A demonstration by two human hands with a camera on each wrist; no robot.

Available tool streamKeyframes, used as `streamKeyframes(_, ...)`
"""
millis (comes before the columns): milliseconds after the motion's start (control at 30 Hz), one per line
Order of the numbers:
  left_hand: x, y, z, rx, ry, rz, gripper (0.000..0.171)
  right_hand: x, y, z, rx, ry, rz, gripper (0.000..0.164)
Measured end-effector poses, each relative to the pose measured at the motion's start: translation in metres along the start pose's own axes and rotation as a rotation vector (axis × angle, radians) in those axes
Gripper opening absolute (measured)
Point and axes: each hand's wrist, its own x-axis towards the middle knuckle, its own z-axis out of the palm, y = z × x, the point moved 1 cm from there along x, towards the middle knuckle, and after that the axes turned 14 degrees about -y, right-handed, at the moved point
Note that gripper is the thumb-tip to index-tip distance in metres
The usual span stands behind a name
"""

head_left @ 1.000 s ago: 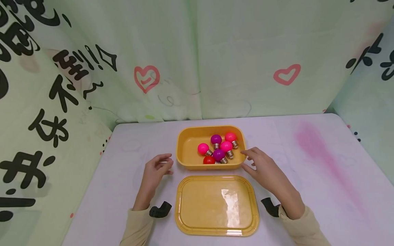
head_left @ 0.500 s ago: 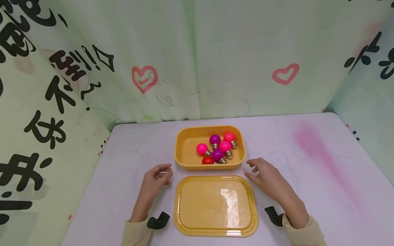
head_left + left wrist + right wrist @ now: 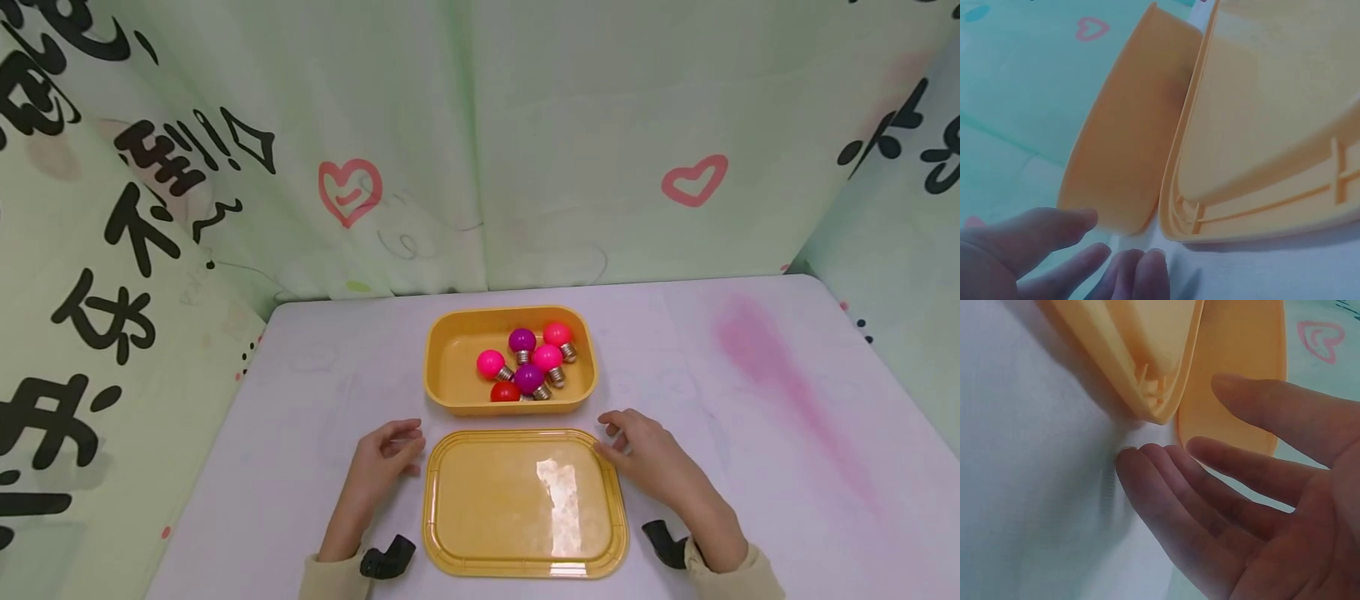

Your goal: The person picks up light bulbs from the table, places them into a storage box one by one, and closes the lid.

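A yellow box (image 3: pixel 450 371) holds several small bulbs (image 3: pixel 547 357) in pink, purple and red, each with a metal screw base. Just in front of it is a flat yellow lid (image 3: pixel 495 500) with a ribbed border. My left hand (image 3: pixel 378 462) is beside the lid's far left corner, its fingers loosely bent with nothing between them. At the opposite far corner my right hand (image 3: pixel 648 454) has its thumb by the lid's edge; contact cannot be told in the head view. In the right wrist view the fingers (image 3: pixel 1166 500) look apart from the lid (image 3: pixel 1110 344).
All this is on a table (image 3: pixel 750 400) under a pale cloth with a pink stain. A green curtain (image 3: pixel 570 150) with red hearts rises behind the table. Cloth walls with black writing stand at the left and right. Each wrist wears a black device (image 3: pixel 387 557).
My right hand has left the box's right corner and come nearer to me, beside the lid. The left hand has also moved slightly nearer. The box, bulbs and lid stay put.
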Motion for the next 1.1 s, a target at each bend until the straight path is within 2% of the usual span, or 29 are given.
streamKeyframes(167,-0.003,-0.002,0.005,0.031,-0.007,-0.08,0.035,-0.001,0.001,0.002,-0.006,-0.005,-0.008,0.037)
streamKeyframes(267,-0.006,-0.003,0.008,0.03,-0.015,-0.099,0.035,-0.001,0.001,0.003,-0.003,-0.011,-0.009,0.037)
streamKeyframes(533,-0.011,-0.002,0.012,0.04,-0.039,-0.105,0.035,-0.001,0.001,0.005,0.012,-0.05,0.017,0.034)
streamKeyframes(900,-0.013,0.002,0.014,0.212,-0.039,-0.033,0.036,0.001,0.002,0.006,-0.042,-0.062,0.001,0.03)
streamKeyframes(1100,-0.012,0.002,0.013,0.2,-0.027,-0.035,0.035,0.001,0.002,0.007,-0.042,-0.064,0.004,0.032)
